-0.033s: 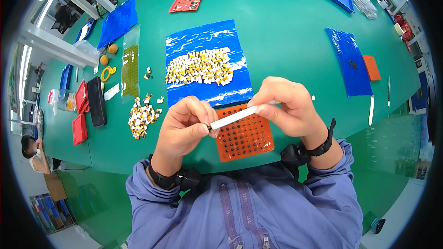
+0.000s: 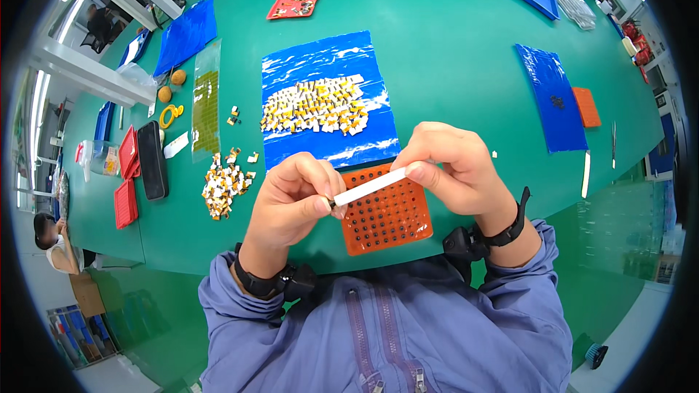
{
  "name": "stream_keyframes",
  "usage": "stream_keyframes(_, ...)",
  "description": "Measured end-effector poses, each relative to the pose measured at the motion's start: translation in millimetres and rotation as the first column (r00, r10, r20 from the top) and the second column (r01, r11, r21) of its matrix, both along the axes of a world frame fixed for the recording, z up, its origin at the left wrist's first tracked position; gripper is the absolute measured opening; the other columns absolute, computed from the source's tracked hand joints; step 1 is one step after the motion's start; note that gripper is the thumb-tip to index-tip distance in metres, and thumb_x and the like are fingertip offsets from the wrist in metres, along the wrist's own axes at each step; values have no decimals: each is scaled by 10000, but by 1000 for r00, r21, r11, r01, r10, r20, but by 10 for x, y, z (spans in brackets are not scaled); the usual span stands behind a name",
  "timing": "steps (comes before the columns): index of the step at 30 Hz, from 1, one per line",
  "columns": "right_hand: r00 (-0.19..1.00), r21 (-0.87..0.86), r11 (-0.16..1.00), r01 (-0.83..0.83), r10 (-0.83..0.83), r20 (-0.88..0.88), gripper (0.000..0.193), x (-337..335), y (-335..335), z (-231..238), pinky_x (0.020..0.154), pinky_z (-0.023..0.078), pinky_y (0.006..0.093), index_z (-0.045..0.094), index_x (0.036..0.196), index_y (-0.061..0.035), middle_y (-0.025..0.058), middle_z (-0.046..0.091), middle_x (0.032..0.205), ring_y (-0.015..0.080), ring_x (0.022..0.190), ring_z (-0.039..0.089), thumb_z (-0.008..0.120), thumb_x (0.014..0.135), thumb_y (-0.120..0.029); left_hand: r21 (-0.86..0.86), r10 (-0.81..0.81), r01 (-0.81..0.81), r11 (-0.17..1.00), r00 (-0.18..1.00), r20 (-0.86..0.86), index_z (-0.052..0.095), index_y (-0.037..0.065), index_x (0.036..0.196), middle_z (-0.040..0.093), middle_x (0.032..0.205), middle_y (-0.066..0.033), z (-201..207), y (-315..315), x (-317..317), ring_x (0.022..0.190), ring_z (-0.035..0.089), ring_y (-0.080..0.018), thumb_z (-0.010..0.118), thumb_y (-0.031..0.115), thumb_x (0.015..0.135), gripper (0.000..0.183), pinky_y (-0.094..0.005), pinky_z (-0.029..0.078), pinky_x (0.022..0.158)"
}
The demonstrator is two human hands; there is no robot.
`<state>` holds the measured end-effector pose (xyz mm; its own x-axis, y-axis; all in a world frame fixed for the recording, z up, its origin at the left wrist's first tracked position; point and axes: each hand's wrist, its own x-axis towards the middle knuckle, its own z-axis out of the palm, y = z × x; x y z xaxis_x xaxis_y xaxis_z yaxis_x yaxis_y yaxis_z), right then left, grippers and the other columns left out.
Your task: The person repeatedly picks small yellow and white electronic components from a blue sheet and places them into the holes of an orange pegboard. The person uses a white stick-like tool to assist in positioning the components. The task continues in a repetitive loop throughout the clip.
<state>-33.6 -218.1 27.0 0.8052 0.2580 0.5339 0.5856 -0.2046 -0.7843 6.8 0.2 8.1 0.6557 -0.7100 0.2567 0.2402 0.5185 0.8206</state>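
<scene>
My left hand [image 2: 295, 193] pinches a small dark piece [image 2: 332, 204] between thumb and forefinger; its exact kind is too small to tell. The lower left end of a slim white stick [image 2: 371, 186] meets that piece. Thumb and fingers of my right hand [image 2: 451, 167] are closed on the stick's other end. Beneath both hands lies an orange tray [image 2: 386, 233] with rows of small black parts in it. Just beyond is a blue sheet [image 2: 328, 51] bearing many small white, yellow and black pieces [image 2: 317, 105]. A loose heap of similar pieces [image 2: 226, 185] sits left of my left hand.
At left are a black case [image 2: 153, 160], red trays [image 2: 125, 204] and a yellow-green strip sheet [image 2: 206, 113]. A red tray of small parts [image 2: 295, 3] lies far back. On the right are a blue sheet [image 2: 551, 102], an orange tray [image 2: 586, 107] and tweezers [image 2: 614, 144].
My right fingers and the white stick have shifted very slightly. The left hand stays at the stick's lower end; everything on the table looks the same.
</scene>
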Motion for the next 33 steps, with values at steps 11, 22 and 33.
stream_keyframes(11, 1000, -7, 1000, -18, 18, -14, 74, -13, 16, 5, 552, 422, 267, 578, 773, 0, 67, 559, 700, 178, 624, 535, 615, 755, -61, -67, -40, 34, 997, 996, -77, 477, 16, 799, 518, 738, -94, -25, 34, 5, 691, 535, -162, 574, -6, 777, 102, -267, 449, 631)
stream_keyframes(22, 997, -22, 999, 35, -34, 63, 64, -12, 64, -6, 547, 417, 266, 580, 793, 7, 76, 542, 684, 187, 623, 518, 607, 748, -29, -94, -58, 51, 994, 996, -73, 480, 21, 802, 525, 737, -93, -49, 31, 20, 678, 531, -154, 574, -4, 778, 100, -263, 445, 616)
stream_keyframes(33, 994, -164, 985, -52, 35, -106, 72, -38, -23, 23, 513, 428, 263, 609, 801, -5, 87, 589, 670, 185, 567, 553, 579, 788, -69, -25, -6, 6, 1000, 1000, 15, 489, 18, 803, 512, 737, -74, -46, 57, 21, 685, 526, -141, 564, -10, 785, 82, -247, 441, 615)
